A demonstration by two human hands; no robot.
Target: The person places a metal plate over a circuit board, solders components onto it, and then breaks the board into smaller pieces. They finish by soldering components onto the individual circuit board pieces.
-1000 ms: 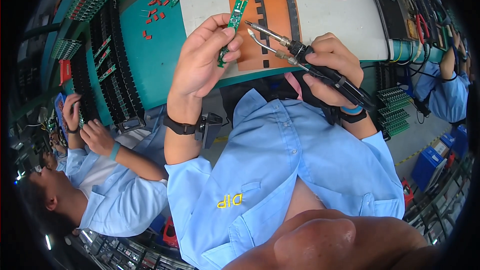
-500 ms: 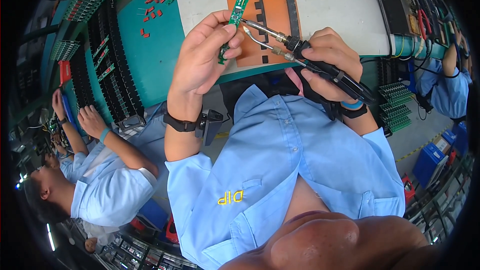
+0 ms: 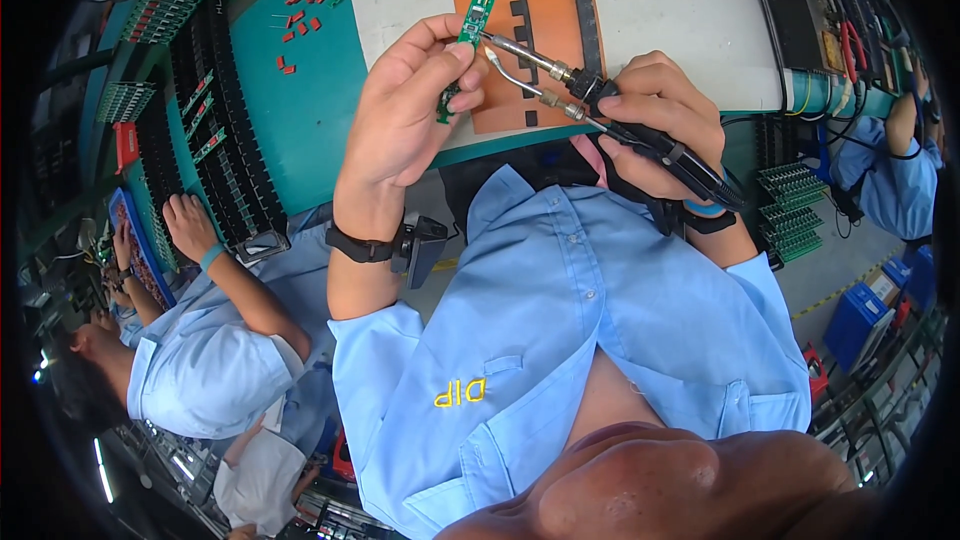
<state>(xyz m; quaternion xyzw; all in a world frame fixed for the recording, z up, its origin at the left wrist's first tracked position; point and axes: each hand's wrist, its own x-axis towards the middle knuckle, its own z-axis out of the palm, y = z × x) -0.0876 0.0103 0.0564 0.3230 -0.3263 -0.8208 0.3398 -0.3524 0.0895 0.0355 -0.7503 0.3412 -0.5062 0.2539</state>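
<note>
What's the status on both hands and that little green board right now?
Left hand pinching small green circuit board, upright. Right hand gripping two-pronged soldering tool, tips at the board. Orange mat beneath; nothing blocking.

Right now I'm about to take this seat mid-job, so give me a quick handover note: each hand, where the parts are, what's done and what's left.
Left hand: shut on the small green circuit board, held upright above the orange mat on the white bench.
Right hand: shut on the soldering tool; its two metal tips meet the board's edge.
Parts: loose red components lie on the teal surface; racks of green boards sit far left.
Done: cannot tell which joints are finished.
Left: the board is not yet set down.
</note>
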